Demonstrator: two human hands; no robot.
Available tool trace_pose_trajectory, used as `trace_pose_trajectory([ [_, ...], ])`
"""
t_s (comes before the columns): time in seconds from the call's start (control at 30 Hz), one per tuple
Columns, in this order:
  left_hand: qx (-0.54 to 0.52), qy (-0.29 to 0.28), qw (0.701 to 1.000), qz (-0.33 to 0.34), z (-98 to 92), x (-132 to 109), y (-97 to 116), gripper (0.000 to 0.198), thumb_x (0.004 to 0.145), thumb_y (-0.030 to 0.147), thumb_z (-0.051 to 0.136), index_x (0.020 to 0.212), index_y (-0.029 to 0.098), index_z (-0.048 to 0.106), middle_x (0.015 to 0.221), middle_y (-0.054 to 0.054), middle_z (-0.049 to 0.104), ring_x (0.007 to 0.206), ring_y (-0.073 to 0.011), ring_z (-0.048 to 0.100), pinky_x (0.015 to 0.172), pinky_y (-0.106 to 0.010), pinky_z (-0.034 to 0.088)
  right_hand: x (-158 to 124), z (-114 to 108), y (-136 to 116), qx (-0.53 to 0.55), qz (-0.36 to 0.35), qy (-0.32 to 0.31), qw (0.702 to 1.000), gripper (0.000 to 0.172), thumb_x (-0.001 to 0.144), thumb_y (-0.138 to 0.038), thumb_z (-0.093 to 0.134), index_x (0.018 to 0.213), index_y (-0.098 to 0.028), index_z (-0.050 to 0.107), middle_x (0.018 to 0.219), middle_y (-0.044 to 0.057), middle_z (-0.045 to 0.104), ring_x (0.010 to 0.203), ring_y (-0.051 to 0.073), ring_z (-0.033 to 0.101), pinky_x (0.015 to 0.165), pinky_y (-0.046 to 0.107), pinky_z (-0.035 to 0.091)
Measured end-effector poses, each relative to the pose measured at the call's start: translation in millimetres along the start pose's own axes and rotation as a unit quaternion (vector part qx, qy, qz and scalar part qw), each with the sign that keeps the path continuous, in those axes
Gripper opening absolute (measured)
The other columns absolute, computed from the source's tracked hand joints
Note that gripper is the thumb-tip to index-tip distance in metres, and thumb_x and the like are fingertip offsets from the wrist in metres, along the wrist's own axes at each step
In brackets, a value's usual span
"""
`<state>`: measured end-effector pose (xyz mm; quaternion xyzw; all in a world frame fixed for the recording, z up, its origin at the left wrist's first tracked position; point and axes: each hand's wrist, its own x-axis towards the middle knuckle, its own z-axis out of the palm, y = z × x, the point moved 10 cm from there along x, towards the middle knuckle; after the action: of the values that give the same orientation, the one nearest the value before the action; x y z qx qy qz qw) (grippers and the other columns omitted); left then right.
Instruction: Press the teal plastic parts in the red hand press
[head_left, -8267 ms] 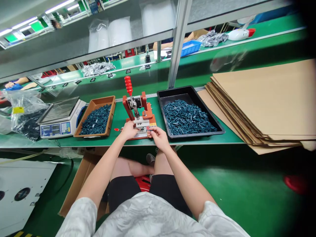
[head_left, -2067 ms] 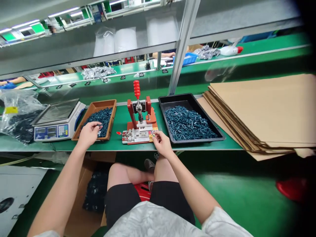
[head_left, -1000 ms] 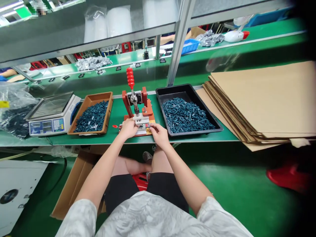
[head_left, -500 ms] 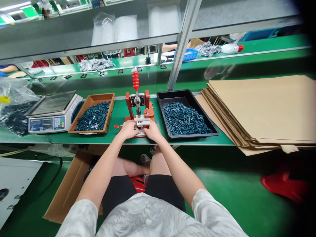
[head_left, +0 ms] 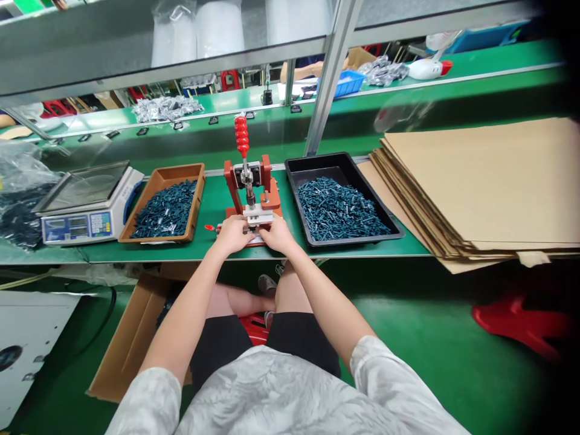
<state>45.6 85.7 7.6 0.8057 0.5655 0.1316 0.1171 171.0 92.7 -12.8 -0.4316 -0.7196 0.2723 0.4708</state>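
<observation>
Both of my hands rest close together on the base of a red manual bench press (head_left: 248, 181), which has a ribbed red handle (head_left: 241, 136). My left hand (head_left: 232, 235) covers the press's front left, and my right hand (head_left: 277, 235) lies against it from the right. My fingers hide the base and anything held there. To the left stands a brown tray (head_left: 158, 239) heaped with small dark teal plastic parts (head_left: 164, 211). A black tray (head_left: 317, 162) on the right holds a larger heap of similar parts (head_left: 339, 211).
A digital scale (head_left: 86, 208) and a plastic bag of dark parts (head_left: 18, 205) stand left on the green bench. A stack of cardboard sheets (head_left: 480, 187) lies right. An open cardboard box (head_left: 129, 344) sits below, beside my knees. A shelf upright (head_left: 330, 78) rises behind.
Two seconds ago my left hand was over the brown tray; it now rests on the press. My right hand has moved left, closer to it. The view has shifted slightly.
</observation>
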Motion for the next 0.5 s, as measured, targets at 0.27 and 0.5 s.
trace_pose_trajectory([
  [0.27, -0.011, 0.015, 1.0, 0.008, -1.0, 3, 0, 0.019, 0.081, 0.029, 0.077, 0.096, 0.019, 0.081, 0.113, -0.011, 0.073, 0.115, -0.0307, 0.064, 0.105, -0.043, 0.051, 1, -5, -8, 0.003, -0.032, -0.015, 0.999, 0.031, 0.085, -0.009, 0.06, 0.107, -0.021, 0.078, 0.122, 0.009, 0.068, 0.115, 0.028, 0.066, 0.106, 0.044, 0.053],
  [0.5, -0.034, 0.167, 0.985, 0.018, -37.6, -37, -6, 0.019, 0.094, 0.028, 0.063, 0.11, 0.022, 0.072, 0.13, -0.011, 0.066, 0.128, -0.026, 0.057, 0.115, -0.043, 0.045, 1, -7, -4, 0.021, -0.015, -0.011, 1.0, 0.028, 0.086, -0.01, 0.062, 0.107, -0.02, 0.078, 0.121, 0.009, 0.067, 0.116, 0.027, 0.065, 0.106, 0.042, 0.053],
])
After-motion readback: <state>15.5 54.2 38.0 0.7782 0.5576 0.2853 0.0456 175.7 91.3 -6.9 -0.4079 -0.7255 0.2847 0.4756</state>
